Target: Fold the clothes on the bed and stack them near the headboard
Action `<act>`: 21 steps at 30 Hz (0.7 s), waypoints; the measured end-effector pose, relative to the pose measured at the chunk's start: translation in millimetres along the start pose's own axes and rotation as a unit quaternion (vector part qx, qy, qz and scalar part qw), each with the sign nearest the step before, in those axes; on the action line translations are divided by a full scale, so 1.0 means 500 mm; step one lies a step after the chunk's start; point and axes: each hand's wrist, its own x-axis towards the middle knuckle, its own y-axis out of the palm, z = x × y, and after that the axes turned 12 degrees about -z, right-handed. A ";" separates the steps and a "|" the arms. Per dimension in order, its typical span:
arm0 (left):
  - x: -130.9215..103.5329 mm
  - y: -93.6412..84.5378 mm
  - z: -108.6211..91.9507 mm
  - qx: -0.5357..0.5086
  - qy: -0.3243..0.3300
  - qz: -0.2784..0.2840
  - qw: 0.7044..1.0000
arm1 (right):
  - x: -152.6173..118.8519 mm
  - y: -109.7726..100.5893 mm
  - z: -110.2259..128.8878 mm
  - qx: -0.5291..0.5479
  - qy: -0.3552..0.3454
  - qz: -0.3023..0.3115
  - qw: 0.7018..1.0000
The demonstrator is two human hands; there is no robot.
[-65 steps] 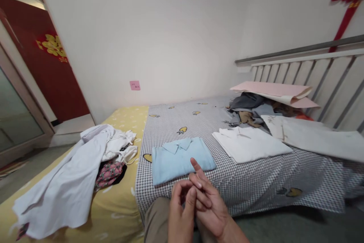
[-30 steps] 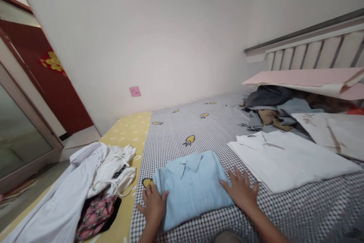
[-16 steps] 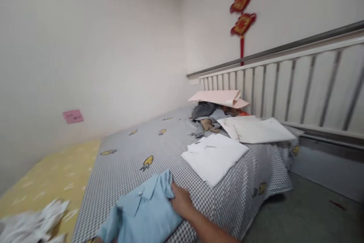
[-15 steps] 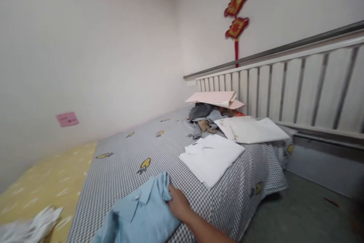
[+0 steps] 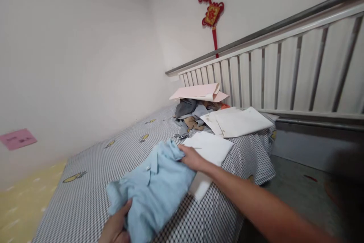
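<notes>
A light blue shirt (image 5: pixel 159 186) with a collar and a pale button hangs between my two hands above the checked bed cover. My right hand (image 5: pixel 192 157) pinches its upper right corner. At the lower left edge, my left hand (image 5: pixel 116 226) grips the cloth, its thumb on top and the other fingers partly hidden. Just beyond my right hand lies a folded white cloth or paper (image 5: pixel 212 148), partly covered by the shirt and my forearm.
Another white folded piece (image 5: pixel 241 121) lies near the white railing (image 5: pixel 270 76). Farther back, a pink folded sheet (image 5: pixel 196 92) rests on a pile of grey and brown clothes (image 5: pixel 189 114). Yellow bedding (image 5: pixel 25 201) is at the left, floor at the right.
The shirt has been raised and moved forward by my right hand. My left hand has come into view, gripping its lower left edge. The camera view has turned right.
</notes>
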 end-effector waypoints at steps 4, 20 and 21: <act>-0.070 0.196 0.028 -0.052 0.018 0.026 0.998 | 0.095 -0.171 -0.072 -0.084 -0.003 -0.065 0.994; -0.004 0.353 0.277 -0.003 -0.142 0.137 0.980 | 0.073 -0.248 -0.377 -0.352 0.240 -0.089 0.900; -0.005 0.353 0.272 0.001 -0.147 0.134 0.980 | 0.069 -0.249 -0.379 -0.363 0.247 -0.094 0.893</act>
